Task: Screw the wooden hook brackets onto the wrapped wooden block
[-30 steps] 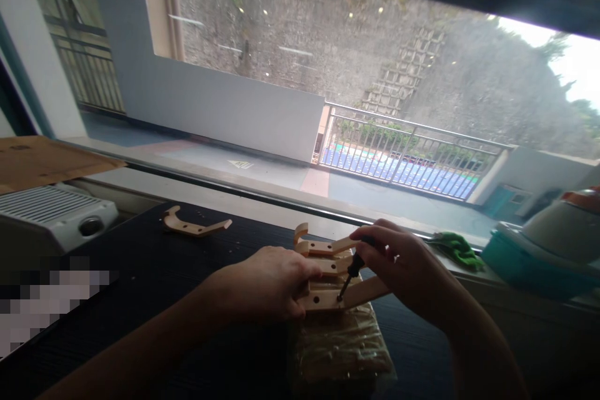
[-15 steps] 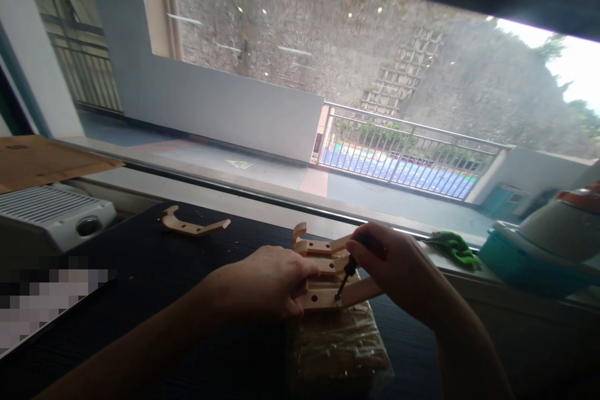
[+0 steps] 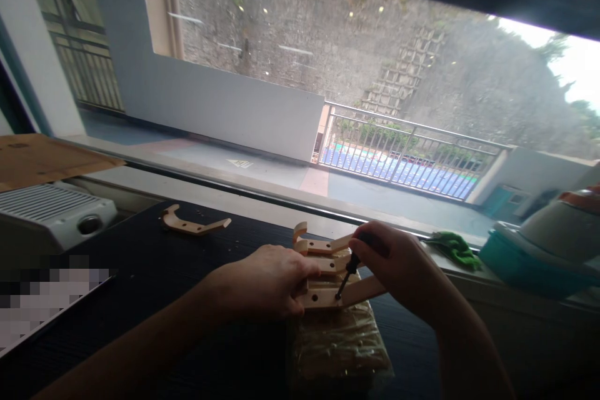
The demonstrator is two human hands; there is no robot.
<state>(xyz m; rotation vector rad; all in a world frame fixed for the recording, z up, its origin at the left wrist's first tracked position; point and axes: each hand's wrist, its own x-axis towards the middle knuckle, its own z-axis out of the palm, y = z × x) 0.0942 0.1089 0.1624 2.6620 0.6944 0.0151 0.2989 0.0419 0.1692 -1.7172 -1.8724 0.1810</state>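
My right hand (image 3: 396, 269) is closed around the dark handle of a screwdriver (image 3: 347, 278). Its tip stands, tilted, in the right hole of the nearest wooden hook (image 3: 323, 299). The fingers of my left hand (image 3: 267, 281) are wrapped over the left ends of this hook and the wooden hook (image 3: 328, 264) behind it, hiding those ends. A third wooden hook (image 3: 320, 246) lies farther back, its curved end upright. All three rest across a block wrapped in clear plastic (image 3: 340, 350). Another wooden hook (image 3: 190, 226) lies apart on the dark table (image 3: 225, 247), to the left.
On the left are a white slatted appliance (image 3: 56, 215), brown cardboard (image 3: 51, 162) and a blurred-out flat object (image 3: 47, 312). A green cloth (image 3: 454, 250) and a teal container (image 3: 520, 262) are on the right. A window sill runs behind the table.
The screwdriver's handle has tilted slightly to the right with my right hand, its tip staying at the same hole. My left hand keeps its place.
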